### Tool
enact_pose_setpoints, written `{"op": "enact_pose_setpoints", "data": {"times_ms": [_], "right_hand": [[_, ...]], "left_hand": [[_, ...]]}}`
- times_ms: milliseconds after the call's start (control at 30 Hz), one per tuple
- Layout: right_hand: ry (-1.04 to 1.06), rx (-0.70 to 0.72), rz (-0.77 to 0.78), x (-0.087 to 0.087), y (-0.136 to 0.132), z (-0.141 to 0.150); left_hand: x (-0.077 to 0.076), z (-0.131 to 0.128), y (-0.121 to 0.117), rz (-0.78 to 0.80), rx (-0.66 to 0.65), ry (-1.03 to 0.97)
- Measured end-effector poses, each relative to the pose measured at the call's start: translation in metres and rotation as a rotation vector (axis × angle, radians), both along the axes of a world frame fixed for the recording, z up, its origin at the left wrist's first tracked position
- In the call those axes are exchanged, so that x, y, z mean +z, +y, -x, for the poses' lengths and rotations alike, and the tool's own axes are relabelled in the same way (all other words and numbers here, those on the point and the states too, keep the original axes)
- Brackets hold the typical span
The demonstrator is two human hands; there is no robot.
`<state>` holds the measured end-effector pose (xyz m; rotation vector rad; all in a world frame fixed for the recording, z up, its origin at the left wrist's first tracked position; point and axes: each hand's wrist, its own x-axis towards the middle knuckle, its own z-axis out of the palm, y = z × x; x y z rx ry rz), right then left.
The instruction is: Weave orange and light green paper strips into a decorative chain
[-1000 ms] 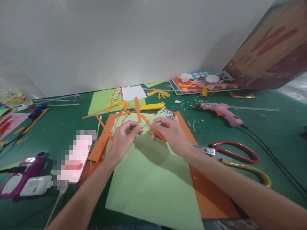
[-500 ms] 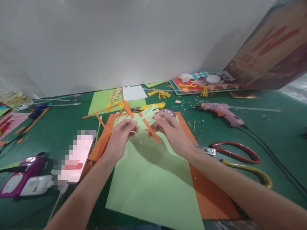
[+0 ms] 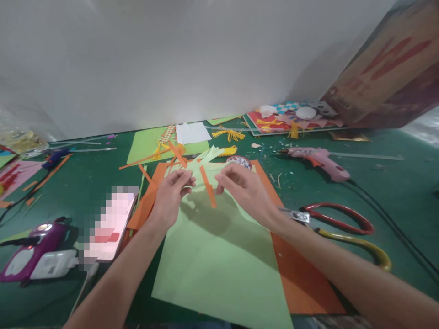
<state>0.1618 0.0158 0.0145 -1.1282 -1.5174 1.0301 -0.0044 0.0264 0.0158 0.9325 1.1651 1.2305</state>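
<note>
My left hand [image 3: 173, 189] pinches a small woven piece of green and orange paper strips by its left side, in the middle of the work area. One orange strip [image 3: 207, 187] hangs from it toward me, and pale green strips [image 3: 211, 156] fan out at its far end. Just to the right, my right hand [image 3: 240, 185] hovers with bent fingers, apart from the orange strip, and nothing shows in it. Beneath both hands lies a large light green sheet [image 3: 219, 260], on top of orange sheets [image 3: 305, 278].
On the right are scissors [image 3: 338, 219] with red and yellow handles and a pink glue gun [image 3: 318, 160] with its cord. A phone [image 3: 111, 228] and a purple device [image 3: 37, 246] lie left. Behind the hands are a yellow cutter [image 3: 230, 151] and a yellow tassel [image 3: 228, 133].
The woven piece has turned in my left hand, so the orange strip now points toward me. My right hand has let go of it and drawn slightly away to the right.
</note>
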Motion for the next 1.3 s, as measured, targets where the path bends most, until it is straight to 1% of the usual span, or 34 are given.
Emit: {"op": "enact_pose_setpoints", "data": {"times_ms": [67, 167, 233, 367, 500, 767, 933, 1000, 1167, 1300], "right_hand": [[-0.128, 0.042, -0.019, 0.0001, -0.0005, 0.0009], [-0.186, 0.104, -0.024, 0.0008, -0.0017, 0.0033], [-0.18, 0.125, 0.008, 0.001, -0.0021, 0.0045], [-0.153, 0.118, 0.08, 0.0012, -0.0017, 0.0048], [-0.144, 0.112, 0.094, 0.0026, -0.0016, 0.0042], [-0.136, 0.082, 0.121, 0.0036, -0.0006, 0.0039], [-0.105, 0.074, 0.161, 0.0042, 0.0001, 0.0025], [-0.1, 0.072, 0.198, 0.0027, 0.0003, 0.0023], [-0.085, 0.049, 0.227, -0.0017, 0.0012, 0.0017], [-0.08, 0.084, 0.236, 0.0013, 0.0024, 0.0012]], "left_hand": [[-0.0003, 0.0005, 0.0002, -0.003, 0.006, 0.0], [-0.0001, 0.0008, 0.0005, -0.007, -0.003, 0.016], [0.0001, 0.0007, 0.0004, -0.01, -0.009, 0.028], [0.0003, 0.0001, -0.0004, -0.023, -0.031, 0.055], [0.001, -0.0001, -0.0015, -0.03, -0.078, 0.096], [0.0006, -0.0003, -0.002, -0.044, -0.117, 0.107], [0.0011, -0.0018, -0.0035, -0.127, -0.101, 0.277], [0.0018, -0.0029, -0.0046, -0.147, -0.114, 0.332], [0.0018, -0.0042, -0.006, -0.154, -0.152, 0.371], [0.0017, -0.0034, -0.0055, -0.14, -0.14, 0.349]]}}
